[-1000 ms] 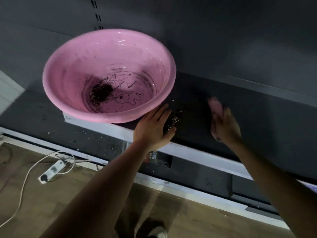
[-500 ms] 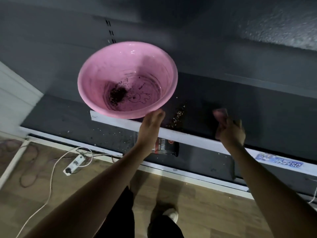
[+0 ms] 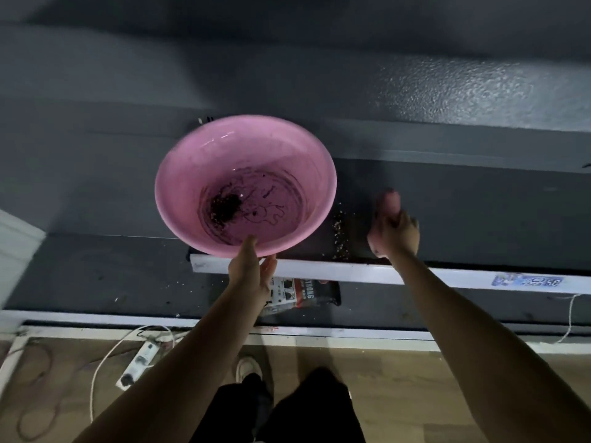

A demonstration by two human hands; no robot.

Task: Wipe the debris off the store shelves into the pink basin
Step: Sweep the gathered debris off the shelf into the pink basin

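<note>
While the left hand (image 3: 252, 266) is holding the pink basin (image 3: 192, 174) by its near rim alone, the bowl is reaching out beyond the fingers, tilted toward the wearer. Whether its far side is resting on the shelf (image 3: 479, 219) is not clear.

- Risk one (judgement): a single-point grip like this is inviting a tip or slip, and the dark swept-up debris (image 3: 225, 206) lying in the bottom would be spilling back out.
- Risk two (judgement): the crumb line (image 3: 339, 228) is lying between the two hands, just left of the right hand and just right of the basin. It is also close to the white front rail (image 3: 351, 270). If the sweep is starting before the rim is sitting below that edge, crumbs are likely going over the rail. A printed packet (image 3: 300, 292) is lying down there, just under the left hand.
- Left hand: thumb is hooking over the rim, fingers are curling underneath, so it is clamped on the basin.
- Right hand (image 3: 395, 231): fingers are closing round a pink cloth wad (image 3: 388, 201), which is poking out beyond the knuckles. Motion blur is hiding whether the wad is touching the shelf.
</note>
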